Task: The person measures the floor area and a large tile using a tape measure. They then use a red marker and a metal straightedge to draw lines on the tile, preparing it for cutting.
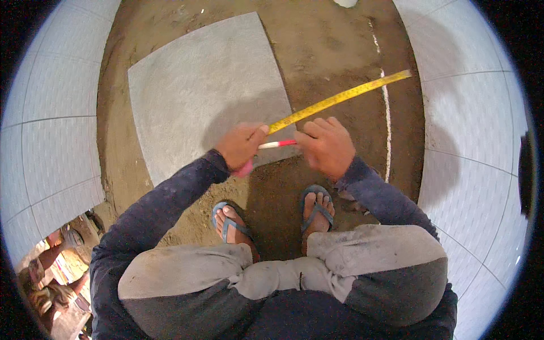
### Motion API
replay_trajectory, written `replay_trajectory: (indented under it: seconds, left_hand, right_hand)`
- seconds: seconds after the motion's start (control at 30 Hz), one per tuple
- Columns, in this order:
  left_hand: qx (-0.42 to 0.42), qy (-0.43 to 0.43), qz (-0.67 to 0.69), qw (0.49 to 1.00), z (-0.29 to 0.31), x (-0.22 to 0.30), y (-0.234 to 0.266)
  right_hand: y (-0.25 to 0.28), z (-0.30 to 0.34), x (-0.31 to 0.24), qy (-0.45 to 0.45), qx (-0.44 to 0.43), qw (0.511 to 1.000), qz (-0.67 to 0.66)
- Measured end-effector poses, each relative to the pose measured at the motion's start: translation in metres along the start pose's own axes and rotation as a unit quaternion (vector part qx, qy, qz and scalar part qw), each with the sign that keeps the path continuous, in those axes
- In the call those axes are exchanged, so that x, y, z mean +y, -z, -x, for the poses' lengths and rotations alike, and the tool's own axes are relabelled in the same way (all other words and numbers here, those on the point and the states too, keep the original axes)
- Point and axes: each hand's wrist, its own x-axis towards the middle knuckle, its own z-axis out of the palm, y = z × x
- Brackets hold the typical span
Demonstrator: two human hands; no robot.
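Observation:
My left hand [243,146] is closed on a tape measure, with its yellow blade [340,98] stretching out to the upper right. A blurred pink part [243,169] shows below that hand. My right hand [327,148], also closed, grips a slim red-and-white pen-like stick [277,144]. Its red part enters my right fingers and its white end points to my left hand; whether the left fingers touch it I cannot tell. Both hands are above the near right edge of a large grey square tile [198,79] lying on the brown ground.
Brown soil [334,51] surrounds the tile. A white line [387,124] runs along the soil at the right. Pale tiled surfaces [56,141] border both sides. Assorted clutter [62,272] lies at the lower left. My sandalled feet [317,209] are just below my hands.

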Motion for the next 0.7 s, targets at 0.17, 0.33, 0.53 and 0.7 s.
replay_trajectory:
  seconds: [0.17, 0.33, 0.53, 0.7]
  left_hand:
    - [-0.003, 0.083, -0.059, 0.995, 0.059, -0.071, 0.067]
    - [-0.002, 0.183, 0.011, 0.983, 0.147, -0.118, 0.086]
    - [-0.044, 0.174, 0.012, 0.984, 0.153, -0.143, 0.091]
    - [-0.049, 0.164, -0.062, 0.983, 0.139, -0.156, 0.098]
  right_hand:
    - [-0.026, 0.058, 0.06, -0.203, 0.046, 0.972, -0.109]
    - [-0.055, 0.067, 0.075, -0.353, 0.049, 0.904, -0.235]
    - [-0.079, 0.013, 0.042, -0.517, 0.05, 0.619, -0.589]
    - [-0.114, 0.018, 0.055, -0.508, -0.018, 0.727, -0.463]
